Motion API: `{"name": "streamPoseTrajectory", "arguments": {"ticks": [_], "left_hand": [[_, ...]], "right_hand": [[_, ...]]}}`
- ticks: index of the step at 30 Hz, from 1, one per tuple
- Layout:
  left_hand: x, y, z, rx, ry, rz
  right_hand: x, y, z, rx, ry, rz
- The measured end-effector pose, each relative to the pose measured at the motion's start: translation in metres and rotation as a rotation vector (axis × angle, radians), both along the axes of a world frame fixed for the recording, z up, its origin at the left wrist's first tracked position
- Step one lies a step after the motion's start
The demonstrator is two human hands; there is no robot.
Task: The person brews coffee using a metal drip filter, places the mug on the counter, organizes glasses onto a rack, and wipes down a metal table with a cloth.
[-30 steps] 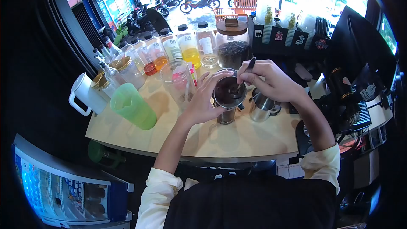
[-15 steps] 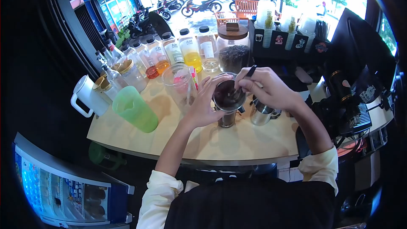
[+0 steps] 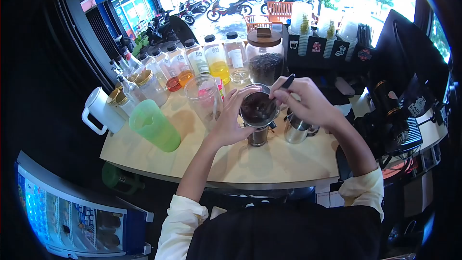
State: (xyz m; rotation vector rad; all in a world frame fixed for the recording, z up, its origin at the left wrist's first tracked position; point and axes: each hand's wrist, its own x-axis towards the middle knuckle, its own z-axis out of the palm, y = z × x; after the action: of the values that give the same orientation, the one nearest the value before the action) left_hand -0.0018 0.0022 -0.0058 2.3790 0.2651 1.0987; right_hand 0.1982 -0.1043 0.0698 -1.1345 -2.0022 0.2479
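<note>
My left hand (image 3: pixel 227 121) is wrapped around the near-left side of a wide-rimmed glass (image 3: pixel 255 124) filled with dark brown contents. In my right hand (image 3: pixel 303 100) is a black-handled stirrer (image 3: pixel 288 81), pinched between thumb and fingers, its lower end dipping into the brown contents; whether it is a spoon is hard to tell. Just right of the glass stands a small metal pitcher (image 3: pixel 296 133), partly under my right hand. A large clear jug (image 3: pixel 199 89) is behind my left hand, with something pink showing through it.
A green pitcher (image 3: pixel 155 126) and a white jug (image 3: pixel 103 110) stand at the left of the wooden counter (image 3: pixel 226 168). Several black-capped bottles (image 3: pixel 216 60) line the back beside a wooden-lidded jar (image 3: pixel 265 65). Stacked cups (image 3: pixel 301 24) sit back right, near a black machine (image 3: pixel 385 130).
The stirrer has shifted slightly within the brown contents, and my right hand has moved a little with it. My left hand keeps its hold on the glass.
</note>
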Motion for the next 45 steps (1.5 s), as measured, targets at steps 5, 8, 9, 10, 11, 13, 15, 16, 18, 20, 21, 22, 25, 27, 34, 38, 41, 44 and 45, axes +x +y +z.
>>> {"name": "streamPoseTrajectory", "arguments": {"ticks": [5, 8, 9, 10, 11, 13, 15, 16, 18, 20, 21, 22, 25, 27, 34, 38, 41, 44, 45], "left_hand": [[0.000, 0.002, 0.000, 0.022, -0.007, -0.009], [0.000, 0.000, 0.000, -0.008, -0.006, -0.005], [0.000, -0.001, 0.001, -0.010, -0.005, -0.005], [-0.001, -0.001, 0.001, -0.026, 0.007, 0.002], [-0.001, -0.001, 0.001, -0.043, 0.020, 0.008], [-0.001, 0.000, 0.003, -0.043, 0.031, 0.005], [-0.001, -0.001, 0.003, -0.042, 0.041, 0.004], [-0.001, 0.000, 0.002, -0.035, 0.023, 0.003], [0.001, 0.004, 0.004, -0.009, -0.009, -0.001], [0.001, 0.002, 0.002, -0.072, -0.018, -0.001], [0.001, 0.002, 0.002, -0.063, -0.024, -0.004], [0.000, 0.002, 0.001, -0.083, -0.022, -0.005], [-0.001, -0.002, 0.004, -0.090, 0.001, 0.017], [0.000, 0.002, 0.003, -0.033, 0.024, 0.008], [0.000, 0.003, 0.002, -0.023, 0.037, 0.005], [0.001, 0.002, 0.002, -0.025, 0.033, 0.012], [0.000, 0.001, 0.003, -0.035, 0.036, 0.022], [0.001, 0.002, 0.002, -0.026, 0.033, 0.030], [0.001, 0.002, 0.002, -0.003, 0.034, 0.028]], "right_hand": [[-0.002, -0.001, 0.002, -0.048, 0.022, 0.116], [0.000, -0.003, 0.006, 0.027, 0.041, 0.083], [0.000, -0.002, 0.006, 0.025, 0.042, 0.084], [0.001, 0.000, 0.005, 0.018, 0.019, 0.109], [0.003, 0.002, 0.004, 0.011, -0.004, 0.135], [0.006, 0.003, 0.003, -0.050, -0.068, 0.131], [0.005, 0.000, 0.011, -0.018, 0.031, 0.080], [0.009, 0.002, 0.013, -0.007, 0.009, 0.080], [0.006, 0.006, 0.009, 0.001, -0.011, 0.124], [0.000, 0.003, 0.009, 0.017, -0.029, 0.164], [0.001, 0.002, 0.010, 0.025, -0.036, 0.161], [0.002, 0.002, 0.012, -0.004, 0.023, 0.118], [0.003, 0.004, 0.006, -0.015, 0.067, 0.092], [-0.001, 0.003, 0.003, -0.032, -0.030, 0.175], [0.007, 0.007, 0.013, -0.045, -0.042, 0.142], [0.008, 0.011, 0.008, -0.015, -0.074, 0.176], [0.008, 0.009, 0.017, 0.015, -0.042, 0.098], [0.009, 0.013, 0.007, -0.031, -0.058, 0.146], [0.009, 0.014, 0.003, -0.058, -0.085, 0.179]]}}
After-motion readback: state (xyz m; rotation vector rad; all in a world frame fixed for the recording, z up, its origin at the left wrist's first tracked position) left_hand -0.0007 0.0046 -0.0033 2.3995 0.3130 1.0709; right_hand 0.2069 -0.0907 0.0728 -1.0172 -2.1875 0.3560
